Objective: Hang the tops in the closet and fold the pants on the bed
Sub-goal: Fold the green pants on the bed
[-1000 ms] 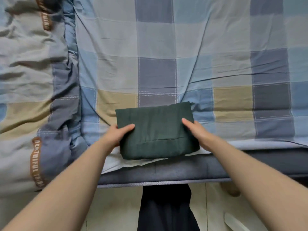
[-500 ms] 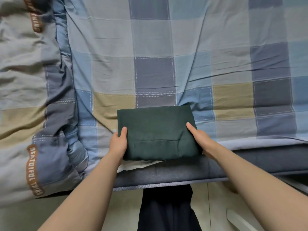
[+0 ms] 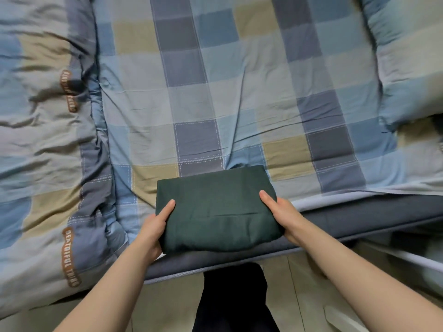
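Head view: folded green pants (image 3: 219, 208) sit at the bed's (image 3: 239, 92) near edge. Left hand (image 3: 153, 230) and right hand (image 3: 284, 215) grip its two sides, thumbs on top, fingers hidden underneath. Folding looks finished; next comes setting the bundle down flat, farther onto the bed.

The bed (image 3: 239, 97) wears a blue, grey and tan checked sheet. Dark green folded pants (image 3: 215, 209) lie at its near edge, overhanging slightly. A rumpled matching quilt (image 3: 43, 140) covers its left side; a pillow (image 3: 407, 56) lies at its far right corner.
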`<action>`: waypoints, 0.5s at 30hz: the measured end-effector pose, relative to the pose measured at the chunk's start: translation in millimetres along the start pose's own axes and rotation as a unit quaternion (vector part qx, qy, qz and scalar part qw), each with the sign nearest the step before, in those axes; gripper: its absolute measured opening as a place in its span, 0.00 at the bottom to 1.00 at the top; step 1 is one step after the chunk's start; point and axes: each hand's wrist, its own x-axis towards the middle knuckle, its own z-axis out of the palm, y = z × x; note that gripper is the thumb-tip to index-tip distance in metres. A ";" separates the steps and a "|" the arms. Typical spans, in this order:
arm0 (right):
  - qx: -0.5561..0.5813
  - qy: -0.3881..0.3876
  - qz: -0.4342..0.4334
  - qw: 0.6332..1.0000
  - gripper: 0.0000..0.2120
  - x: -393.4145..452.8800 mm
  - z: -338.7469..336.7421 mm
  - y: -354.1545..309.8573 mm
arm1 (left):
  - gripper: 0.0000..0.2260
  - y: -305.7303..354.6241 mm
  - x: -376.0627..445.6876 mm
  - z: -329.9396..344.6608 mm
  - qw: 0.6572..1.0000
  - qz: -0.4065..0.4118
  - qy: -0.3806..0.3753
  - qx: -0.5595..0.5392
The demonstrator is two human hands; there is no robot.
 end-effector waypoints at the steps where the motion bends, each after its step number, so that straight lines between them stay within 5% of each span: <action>1: 0.007 0.005 -0.013 1.000 0.15 -25.1 -10.2 -8.6 | 0.15 8.6 -23.9 10.1 1.000 0.012 -0.006 0.002; 8: 0.097 0.054 -0.062 0.992 0.18 -188.6 -68.0 -49.6 | 0.17 57.0 -170.2 73.3 0.994 0.061 -0.065 0.062; 15: 0.243 0.128 -0.130 0.953 0.26 -323.7 -103.4 -66.9 | 0.19 70.0 -269.9 120.4 0.978 -0.022 -0.164 0.129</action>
